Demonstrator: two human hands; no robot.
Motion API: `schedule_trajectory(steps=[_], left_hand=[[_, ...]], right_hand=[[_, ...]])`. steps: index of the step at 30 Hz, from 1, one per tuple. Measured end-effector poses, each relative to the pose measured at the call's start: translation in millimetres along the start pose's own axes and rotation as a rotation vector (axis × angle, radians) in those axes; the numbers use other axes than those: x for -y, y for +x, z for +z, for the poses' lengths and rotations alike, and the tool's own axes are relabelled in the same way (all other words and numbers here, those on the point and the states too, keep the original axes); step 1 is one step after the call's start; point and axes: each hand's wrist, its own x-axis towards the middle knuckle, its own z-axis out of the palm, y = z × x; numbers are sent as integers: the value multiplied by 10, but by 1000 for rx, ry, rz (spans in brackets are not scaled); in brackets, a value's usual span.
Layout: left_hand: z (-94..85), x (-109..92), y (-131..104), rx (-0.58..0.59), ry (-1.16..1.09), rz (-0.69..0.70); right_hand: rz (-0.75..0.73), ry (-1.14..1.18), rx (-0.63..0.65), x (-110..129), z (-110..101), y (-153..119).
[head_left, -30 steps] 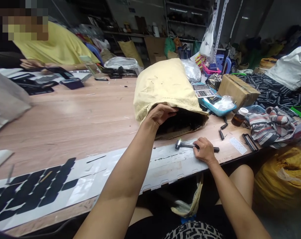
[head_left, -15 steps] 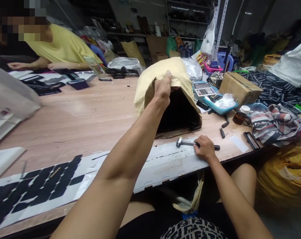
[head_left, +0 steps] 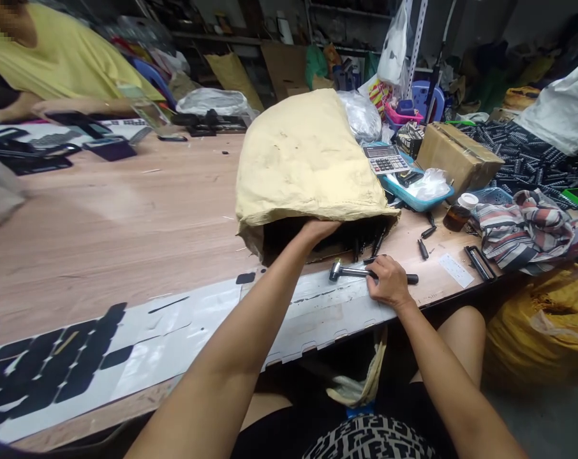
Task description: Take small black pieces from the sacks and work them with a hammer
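A large tan paper sack (head_left: 303, 153) lies on its side on the table, its dark mouth facing me. My left hand (head_left: 323, 228) reaches inside that mouth, and its fingers are hidden under the upper edge. Several dark slender pieces (head_left: 377, 242) show at the right of the opening. On the white sheet (head_left: 318, 319) at the table's front, my right hand (head_left: 388, 280) is closed around the black handle of a hammer (head_left: 351, 272). The hammer's metal head points left, just in front of the sack.
Flat black pieces (head_left: 88, 344) lie at left. Right of the sack are a calculator (head_left: 387, 160), a blue tray (head_left: 425, 203), a cardboard box (head_left: 456, 159), a brown bottle (head_left: 459, 213) and a striped cloth (head_left: 523, 233). A person in a yellow shirt (head_left: 73, 57) sits across the table.
My left hand has gone from gripping the sack's top edge to inside its mouth. The sack's upper edge has dropped lower. My right hand still holds the hammer.
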Motion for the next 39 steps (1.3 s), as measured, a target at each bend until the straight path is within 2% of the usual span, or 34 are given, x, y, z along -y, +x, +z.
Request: schedule_trajectory(steps=[3,5,6,9,13,17,19,21,24,27,30,32,35,39], left_hand=[[221,-22,-254,269,87,88],[369,-71,-396,437,144,212],[439,-94,-452,486,194,271],[617,-141,-552,519,397,385],[753,-175,-579,540,519,414],[704,-191,-560,534,525,426],[566,-172,-563,482,496,386],[351,-122,-615,347,400,297],[-11,22,-853,109,231,196],[-214,234,-1244,11,137,147],[-177,442,-1590,18,81,93],[-90,526,-1706,51,109,94],[2,557,-1714,86,194,94],[1,529,-1645,102,238,58]], right_hand=[[-29,-1,21,4,-19,-6],[-42,-19,31,6,-28,-9],[-46,-28,33,6,-29,-10],[-46,-55,31,0,-24,-16],[-37,-78,35,-8,-22,-29],[-54,-59,51,-4,-52,-48],[-59,-36,50,-2,-66,-57],[-59,-13,43,0,-74,-61],[-28,3,22,6,-74,-60],[21,3,5,9,-64,-56],[34,-4,0,0,-42,-47],[26,-25,-1,-11,-26,-35],[7,-64,-3,-16,-28,-26],[8,-5,-42,28,-130,-120]])
